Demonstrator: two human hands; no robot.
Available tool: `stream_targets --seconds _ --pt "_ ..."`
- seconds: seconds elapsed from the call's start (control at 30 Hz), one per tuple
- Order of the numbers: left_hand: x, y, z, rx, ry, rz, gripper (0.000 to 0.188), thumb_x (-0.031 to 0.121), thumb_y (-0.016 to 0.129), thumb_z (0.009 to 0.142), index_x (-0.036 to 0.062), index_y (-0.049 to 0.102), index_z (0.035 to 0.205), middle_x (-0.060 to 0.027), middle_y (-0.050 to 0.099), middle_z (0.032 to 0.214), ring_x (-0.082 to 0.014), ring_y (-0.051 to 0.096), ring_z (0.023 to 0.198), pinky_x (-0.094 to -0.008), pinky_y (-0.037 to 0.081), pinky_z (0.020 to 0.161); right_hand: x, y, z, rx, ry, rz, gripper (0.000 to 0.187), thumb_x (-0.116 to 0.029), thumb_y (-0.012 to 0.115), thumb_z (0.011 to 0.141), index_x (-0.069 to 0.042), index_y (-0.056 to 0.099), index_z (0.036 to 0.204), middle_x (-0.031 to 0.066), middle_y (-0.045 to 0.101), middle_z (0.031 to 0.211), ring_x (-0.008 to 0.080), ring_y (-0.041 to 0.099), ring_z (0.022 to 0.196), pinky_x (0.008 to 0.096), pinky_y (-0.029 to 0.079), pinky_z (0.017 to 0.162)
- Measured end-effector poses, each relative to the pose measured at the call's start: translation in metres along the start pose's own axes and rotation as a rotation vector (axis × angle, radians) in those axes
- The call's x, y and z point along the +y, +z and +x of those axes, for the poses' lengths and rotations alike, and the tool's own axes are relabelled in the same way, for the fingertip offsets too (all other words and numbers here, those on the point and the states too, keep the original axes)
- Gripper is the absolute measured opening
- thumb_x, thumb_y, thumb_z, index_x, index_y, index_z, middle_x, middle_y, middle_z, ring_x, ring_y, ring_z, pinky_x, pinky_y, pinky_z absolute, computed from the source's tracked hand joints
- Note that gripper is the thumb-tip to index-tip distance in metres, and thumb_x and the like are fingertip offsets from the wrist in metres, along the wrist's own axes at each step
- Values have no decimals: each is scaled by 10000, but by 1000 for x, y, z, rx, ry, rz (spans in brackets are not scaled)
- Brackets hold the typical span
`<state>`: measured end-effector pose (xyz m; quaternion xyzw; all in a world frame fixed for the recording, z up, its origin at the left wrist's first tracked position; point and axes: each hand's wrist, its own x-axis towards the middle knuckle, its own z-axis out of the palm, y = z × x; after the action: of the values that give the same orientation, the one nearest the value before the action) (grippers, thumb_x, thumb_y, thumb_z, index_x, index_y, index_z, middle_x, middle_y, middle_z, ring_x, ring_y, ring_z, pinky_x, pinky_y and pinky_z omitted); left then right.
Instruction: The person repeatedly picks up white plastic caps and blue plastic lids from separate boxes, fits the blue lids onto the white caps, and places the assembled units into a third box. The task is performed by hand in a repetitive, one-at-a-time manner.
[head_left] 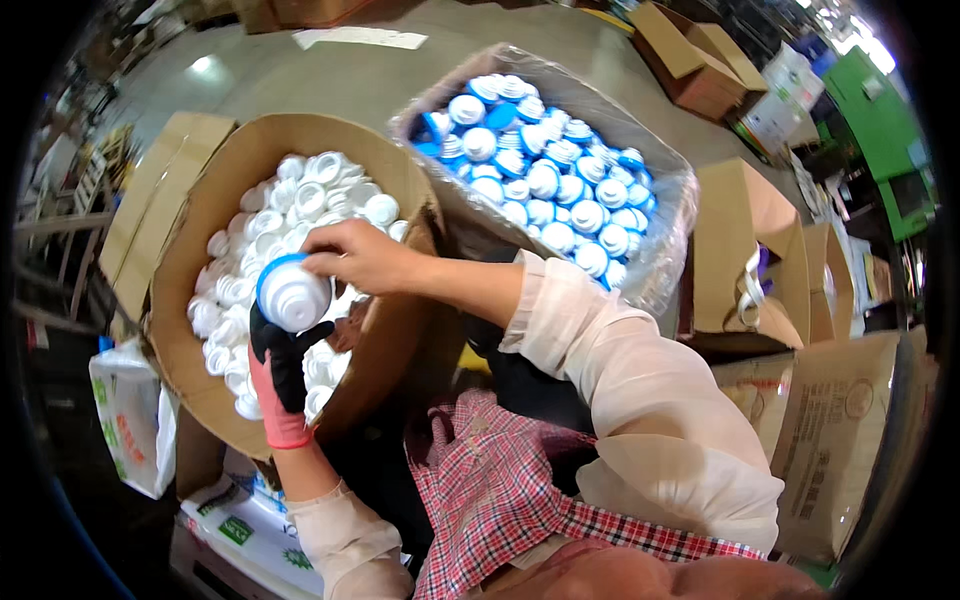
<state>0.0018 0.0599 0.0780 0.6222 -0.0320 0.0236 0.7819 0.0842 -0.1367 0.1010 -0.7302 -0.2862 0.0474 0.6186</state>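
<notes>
Over a cardboard box (172,300) of white stepped plastic caps (238,290), I hold a white stepped cap with a blue rim (296,298). My left hand (280,360), in a black and pink work glove, grips this cap from below, fingers closed round its side. My right hand (358,250) is bare and pinches the cap's blue rim from the upper right. Its fingertips are partly hidden behind the cap. Further right, a plastic-lined box (655,262) holds many white caps with blue rims (545,180).
Open cardboard boxes (750,250) stand to the right, one with a white strap (750,290) in it. Another open box (690,65) lies at the far right on the grey floor (340,75). A white plastic bag (135,415) hangs at the left. Green machinery (870,125) stands far right.
</notes>
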Motion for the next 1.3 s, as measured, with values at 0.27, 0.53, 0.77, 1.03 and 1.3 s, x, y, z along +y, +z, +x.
stream_targets --seconds 0.27,0.53,0.77,1.03,1.3 --pt "-9 1 12 -21 -144 343 443 297 539 969 -1 521 1296 -128 623 1138 -224 636 1015 -333 519 856 71 -301 -197 843 384 -310 259 -206 647 887 4 659 1038 60 665 844 143 622 708 288 531 570" --pt "-42 8 28 -52 -216 446 339 187 598 938 -37 590 1193 -100 643 1045 -155 616 923 -289 503 826 155 -428 -347 713 1022 -1388 240 -186 594 828 7 679 943 237 669 966 379 659 875 442 534 782" --pt "-63 -8 34 -29 -227 547 301 122 562 955 -53 574 1200 -81 643 1050 -143 602 941 -261 472 850 187 -455 -356 512 1207 -1508 239 -150 497 876 -25 675 975 234 670 1027 387 663 950 482 536 800" --pt "-66 3 38 -35 -222 667 284 111 556 951 -58 590 1177 -80 645 1034 -134 591 929 -266 463 855 202 -466 -367 62 1327 -1617 259 -170 452 913 -43 663 992 196 674 1043 367 657 981 487 534 818" --pt "-51 2 31 -105 -110 896 302 67 551 926 -44 578 1205 -128 656 1152 -204 616 1063 -307 449 947 180 -427 -345 183 1029 -1589 223 -145 581 836 -55 678 1016 169 679 1022 359 651 933 478 516 805"
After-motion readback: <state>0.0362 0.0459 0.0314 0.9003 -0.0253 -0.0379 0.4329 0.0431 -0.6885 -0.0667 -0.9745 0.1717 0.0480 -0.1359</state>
